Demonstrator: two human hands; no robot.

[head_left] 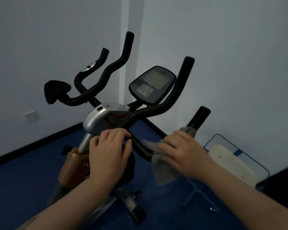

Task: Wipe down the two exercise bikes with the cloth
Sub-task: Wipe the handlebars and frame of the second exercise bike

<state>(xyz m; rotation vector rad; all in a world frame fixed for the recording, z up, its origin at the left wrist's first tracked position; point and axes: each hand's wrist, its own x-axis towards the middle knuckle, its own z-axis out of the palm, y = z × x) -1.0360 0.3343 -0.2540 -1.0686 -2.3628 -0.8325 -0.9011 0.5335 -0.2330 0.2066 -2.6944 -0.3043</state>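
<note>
left hand [109, 151] clamps the handlebar [150, 112] junction to steady the bike while right hand [181, 151] wraps the grey cloth [163, 170] around 1 bar, probably mid-wipe.

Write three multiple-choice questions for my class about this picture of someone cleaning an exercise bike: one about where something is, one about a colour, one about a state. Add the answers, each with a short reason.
1. Where is the cloth?
A. Draped over the console
B. Under the right hand, on a handlebar
C. On the floor

2. What colour is the floor?
A. Blue
B. Red
C. White

3. What is the left hand doing?
A. Hanging clear of the bike
B. Pressing the console's buttons
C. Resting on the bike near the handlebar junction

Answers:
1. B: the grey cloth bunches beneath the right hand, against the black handlebar.
2. A: the floor beneath the bike is deep blue.
3. C: its fingers curl over the bar just below the silver housing, far from the console.
</note>
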